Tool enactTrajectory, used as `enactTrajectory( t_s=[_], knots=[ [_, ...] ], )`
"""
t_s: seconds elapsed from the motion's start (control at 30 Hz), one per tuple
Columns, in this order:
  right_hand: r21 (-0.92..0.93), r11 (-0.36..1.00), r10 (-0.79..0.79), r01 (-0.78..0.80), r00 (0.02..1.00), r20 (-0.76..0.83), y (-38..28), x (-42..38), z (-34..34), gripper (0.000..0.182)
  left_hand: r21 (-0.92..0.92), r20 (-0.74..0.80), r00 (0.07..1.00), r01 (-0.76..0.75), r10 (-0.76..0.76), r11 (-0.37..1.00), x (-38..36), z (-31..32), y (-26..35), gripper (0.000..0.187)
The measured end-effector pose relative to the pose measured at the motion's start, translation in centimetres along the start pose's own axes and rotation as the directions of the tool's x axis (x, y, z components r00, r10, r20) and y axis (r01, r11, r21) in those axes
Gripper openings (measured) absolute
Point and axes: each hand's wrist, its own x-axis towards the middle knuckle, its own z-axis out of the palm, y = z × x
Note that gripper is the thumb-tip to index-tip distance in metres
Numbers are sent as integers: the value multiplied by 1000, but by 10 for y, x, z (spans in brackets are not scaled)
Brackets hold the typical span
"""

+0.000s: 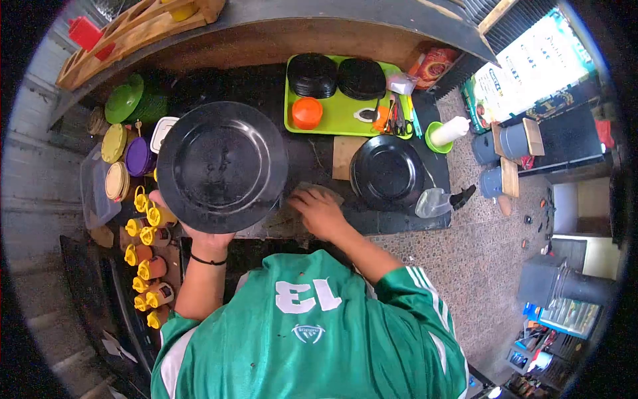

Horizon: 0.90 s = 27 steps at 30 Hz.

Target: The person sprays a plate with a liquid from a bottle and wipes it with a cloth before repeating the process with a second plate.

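My left hand (211,241) supports a large round black plate (222,163) from below, with the fingers partly hidden behind the rim. Wet-looking marks show on the plate's middle. My right hand (320,214) is low over the dark table, its fingers curled on a thin greyish cloth (327,191) that shows only in part. To the right of that hand, more black plates (387,171) lie stacked, partly on a brown board (343,154). A clear plastic bottle with a black top (433,203) lies beside the stack.
A green tray (325,125) at the back holds black dishes (314,74), an orange bowl (307,113) and utensils. Several yellow-lidded bottles (153,268) line the left side. A white squeeze bottle (450,132) rests in a green bowl (435,139). A wooden shelf (266,40) overhangs the back.
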Motion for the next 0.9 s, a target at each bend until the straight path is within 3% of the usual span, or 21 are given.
enactTrajectory(
  t_s=[0.03,0.1,0.23,0.3,0.33,0.4,0.43,0.5,0.53,0.6,0.67,0.73,0.77,0.8,0.83,0.87,0.9],
  knots=[
    [0,1000,11,-11,1000,-2,1,5,7,35,15,-25,1000,-3,4,1000,-3,0,1,97],
    [-180,983,0,30,987,163,2,15,13,38,12,-6,1000,16,-16,1000,-5,-2,4,97],
    [-174,985,63,-16,961,268,-2,30,-2,31,-19,51,998,21,-20,1000,-11,-10,8,97],
    [-8,998,66,-65,975,213,0,34,-23,22,-35,70,997,14,-12,999,-16,-15,10,98],
    [-14,998,62,-60,975,216,1,37,-30,22,-43,81,997,11,-8,999,-18,-17,11,98],
    [104,963,219,-249,947,235,5,42,-46,24,-56,100,995,10,-5,998,-16,-18,11,98],
    [96,964,223,-250,948,229,5,45,-56,24,-86,112,994,12,-2,996,-14,-17,10,98],
    [290,826,494,-483,869,40,0,49,-80,25,-116,135,991,21,-5,993,-10,-13,9,98],
    [288,826,498,-484,867,30,0,52,-90,25,-65,61,998,-8,12,998,-9,-9,8,98],
    [472,777,596,-417,729,-336,4,57,-113,26,-15,-2,1000,-28,28,999,-5,-4,7,98],
    [575,687,680,-444,672,-294,19,60,-129,18,-50,85,996,-11,15,999,-2,-2,4,98],
    [832,522,644,-189,727,-239,32,59,-156,17,-43,54,998,-7,10,999,2,-1,-1,98],
    [888,450,634,95,667,-392,17,61,-186,16,-30,23,1000,-4,5,1000,4,0,0,98],
    [855,355,639,378,569,-517,-4,60,-223,17,-37,26,999,-28,29,999,6,2,0,98],
    [729,326,457,602,575,-678,-9,46,-251,27,-65,101,995,-3,10,998,7,5,-3,97],
    [724,188,419,663,613,-670,-16,30,-277,48,-87,182,983,34,-18,996,10,8,-4,96],
    [663,77,347,745,603,-718,-36,19,-294,56,-89,200,980,34,-16,995,13,13,-3,96]
  ],
)
